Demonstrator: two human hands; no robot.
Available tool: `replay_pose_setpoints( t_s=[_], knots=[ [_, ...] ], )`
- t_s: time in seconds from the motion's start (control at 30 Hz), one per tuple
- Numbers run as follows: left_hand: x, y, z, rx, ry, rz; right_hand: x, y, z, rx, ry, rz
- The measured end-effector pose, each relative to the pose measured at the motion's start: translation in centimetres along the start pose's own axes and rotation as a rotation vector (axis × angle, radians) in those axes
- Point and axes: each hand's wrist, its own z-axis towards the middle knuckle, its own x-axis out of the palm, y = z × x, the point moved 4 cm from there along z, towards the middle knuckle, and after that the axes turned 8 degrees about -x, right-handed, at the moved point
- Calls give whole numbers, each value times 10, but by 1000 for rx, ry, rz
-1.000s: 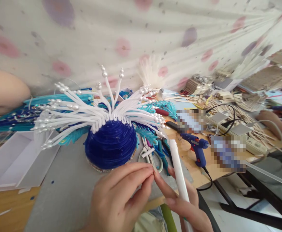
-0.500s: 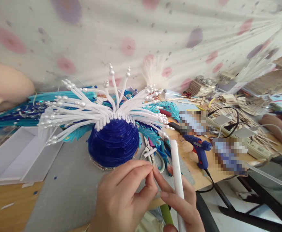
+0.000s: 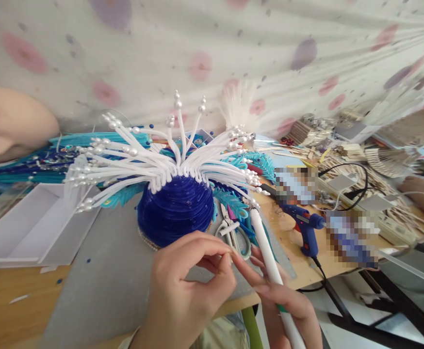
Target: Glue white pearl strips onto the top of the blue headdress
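Note:
My left hand is closed in a pinch, its fingertips meeting those of my other hand; whatever lies between them is too small to make out. Wrapped round a long white rod is my right hand, its index fingertip reaching to the pinch. Just behind them a dark blue domed headpiece stands on the grey mat. White cords tipped with pearls fan out from its top. Scissors lie to its right beside turquoise feather-like pieces.
A white open box sits at the left, near a mannequin head. On the right are a blue glue gun, a power strip and piled wooden sticks. Another person's arm shows at the far right.
The view has shifted, so the table things appear slightly to the right. The white rod in my right hand leans more to the left at its top. Both hands still meet at the fingertips.

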Motion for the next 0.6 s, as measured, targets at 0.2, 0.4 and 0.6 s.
replay_pose_setpoints(
  t_s=[0.2, 0.4, 0.6],
  knots=[
    [9, 13, -3, -421, 14, -313, 13, 8, 14, 16, -70, 203],
    [12, 16, -7, -571, 32, -413, 25, -2, 28, -63, -25, 466],
    [9, 16, -6, -383, 39, -277, 24, 2, 31, -62, -3, 503]
  ],
)
